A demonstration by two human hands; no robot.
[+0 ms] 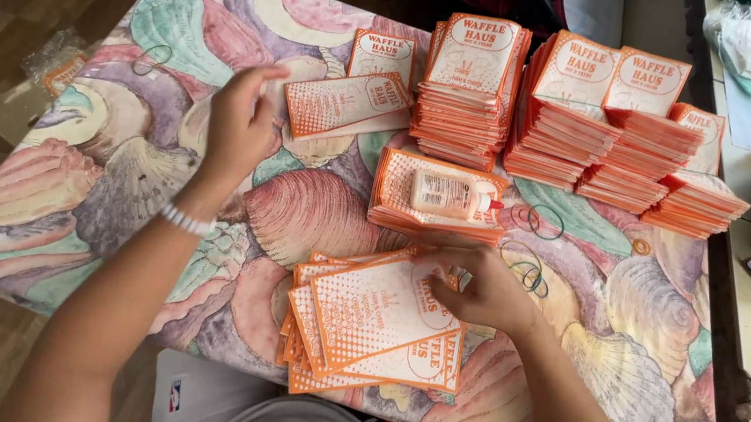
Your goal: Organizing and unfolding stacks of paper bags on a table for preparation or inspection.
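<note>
Left hand (240,120) open, fingers spread, hovering above shell-print tabletop (116,172) just short of single flat orange-and-white paper sleeve (345,104). Right hand (484,289) curled, gripping edge of fanned loose sleeve pile (372,324) near tabletop front, pinning it from sliding. Glue bottle (453,194) lies on small stack (395,208), within reach. Tall finished stacks (585,112) ranked at back, clear of work area. Rubber bands (539,222) loose beside bottle.

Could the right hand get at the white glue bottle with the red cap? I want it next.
Probably yes: the white glue bottle with the red cap lies uncovered just beyond the right hand.
</note>
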